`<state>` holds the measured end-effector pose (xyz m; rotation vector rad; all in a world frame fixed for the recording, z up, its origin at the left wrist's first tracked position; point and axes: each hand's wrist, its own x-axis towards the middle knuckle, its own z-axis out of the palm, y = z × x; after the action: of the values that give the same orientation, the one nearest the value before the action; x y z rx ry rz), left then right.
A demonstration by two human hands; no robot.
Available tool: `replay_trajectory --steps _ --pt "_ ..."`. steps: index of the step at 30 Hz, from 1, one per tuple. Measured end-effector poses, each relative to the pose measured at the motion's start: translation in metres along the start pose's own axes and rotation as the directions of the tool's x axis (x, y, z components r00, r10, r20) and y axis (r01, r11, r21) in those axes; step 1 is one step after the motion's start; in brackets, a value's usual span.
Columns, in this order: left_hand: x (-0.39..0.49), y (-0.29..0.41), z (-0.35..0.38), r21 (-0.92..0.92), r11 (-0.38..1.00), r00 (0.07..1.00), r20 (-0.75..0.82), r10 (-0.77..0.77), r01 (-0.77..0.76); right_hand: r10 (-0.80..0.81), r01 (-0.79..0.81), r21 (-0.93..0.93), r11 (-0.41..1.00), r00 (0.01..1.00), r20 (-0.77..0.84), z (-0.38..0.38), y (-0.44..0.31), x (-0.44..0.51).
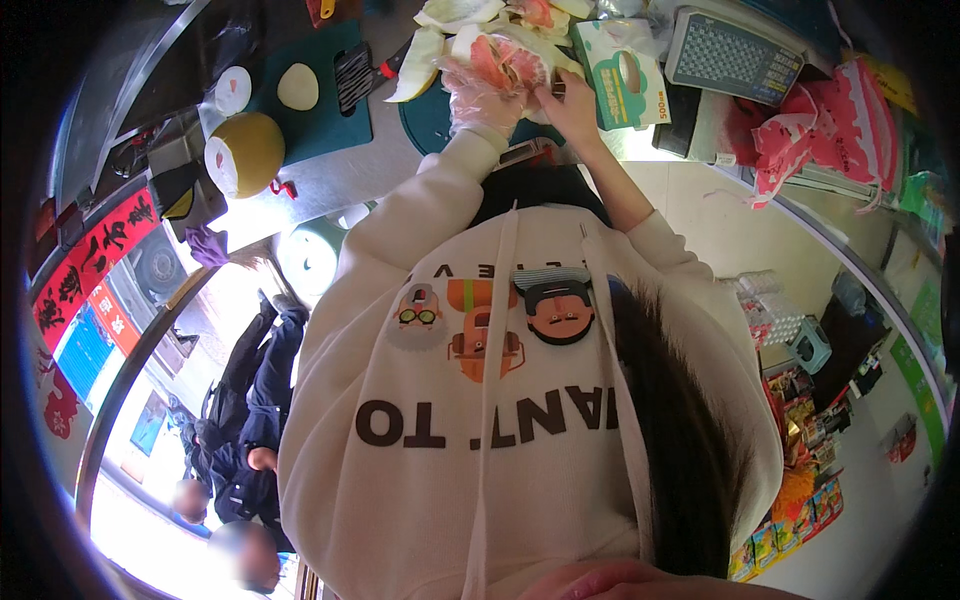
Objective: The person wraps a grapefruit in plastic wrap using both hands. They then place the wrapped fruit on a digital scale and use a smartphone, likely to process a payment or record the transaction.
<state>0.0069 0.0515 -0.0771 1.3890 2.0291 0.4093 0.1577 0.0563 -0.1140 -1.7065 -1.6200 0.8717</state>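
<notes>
My left hand [487, 101], in a clear plastic glove, holds peeled red pomelo flesh [506, 64] at the top centre. My bare right hand [571, 109] is at the right side of the flesh, its thumb against the edge; whether its fingers grip anything is unclear. Thick pieces of pale pomelo peel [421, 64] lie around and beyond the hands. Beneath them is a round dark green board [424, 116], partly hidden. An uncut-looking yellow pomelo [259, 154] with its end sliced off stands to the left, near a cut peel disc [298, 86] on a green cutting board [330, 127].
A knife with a patterned blade [354, 77] lies on the cutting board's right edge. A glove box [619, 75] and a weighing scale [735, 56] stand right of my hands, with pink bags [832, 127] beyond. Two people [247, 442] in dark clothes are at lower left, past the counter.
</notes>
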Motion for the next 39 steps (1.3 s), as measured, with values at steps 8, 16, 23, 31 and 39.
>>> replay_trajectory --steps 8,16,23,31,39 --pt "-0.002 -0.005 0.005 0.034 0.998 0.999 -0.003 0.051 -0.051 0.171 -0.207 0.327 0.922 0.976 0.137 -0.004 0.020 -0.001" --pt "0.004 0.002 -0.013 -0.061 0.993 0.989 0.114 -0.092 0.099 0.344 -0.464 0.224 0.857 0.839 0.422 -0.010 0.012 -0.011" --pt "0.013 -0.003 -0.016 -0.091 0.974 0.973 0.122 -0.198 0.210 0.402 -0.505 0.596 0.624 0.862 0.309 0.014 -0.002 -0.020" --pt "0.004 -0.038 -0.036 -0.840 0.480 0.965 0.253 -0.069 0.254 0.251 -0.484 0.396 0.780 0.822 0.512 -0.033 -0.006 -0.004" --pt "-0.041 -0.110 -0.029 -0.994 0.023 0.976 0.105 -0.188 0.111 0.117 -0.269 0.019 0.963 0.480 0.869 0.012 -0.060 0.049"
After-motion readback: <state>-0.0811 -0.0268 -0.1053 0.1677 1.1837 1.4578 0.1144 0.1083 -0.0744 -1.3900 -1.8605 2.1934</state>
